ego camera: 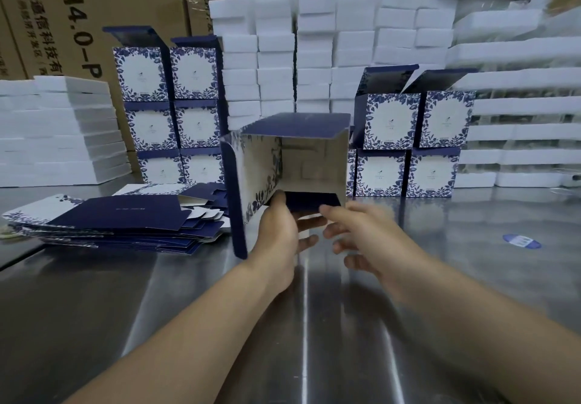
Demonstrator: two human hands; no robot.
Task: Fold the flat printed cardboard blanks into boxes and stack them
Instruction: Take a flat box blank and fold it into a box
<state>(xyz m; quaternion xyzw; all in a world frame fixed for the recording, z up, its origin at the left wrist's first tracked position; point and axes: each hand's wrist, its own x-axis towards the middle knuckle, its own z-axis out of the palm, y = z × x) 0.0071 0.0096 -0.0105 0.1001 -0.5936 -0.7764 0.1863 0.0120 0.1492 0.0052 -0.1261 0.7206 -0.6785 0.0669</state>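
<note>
Bench (pixel 471 278), steel; stacks of folded boxes (pixel 412 139) at the back, pile of flat blanks (pixel 125 221) to the left. Half-formed box (pixel 301 165) held up above the bench, just ahead of both hands, open mouth toward the person. Left hand (pixel 278 234) grips its lower left edge, thumb inside. Right hand (pixel 361 230), blurred, fingers spread, just below the near bottom flap (pixel 314 201). Either hand is close enough to fold it.

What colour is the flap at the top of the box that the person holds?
Dark navy blue, plain. The top flap of the held box shows best in the head view.
</note>
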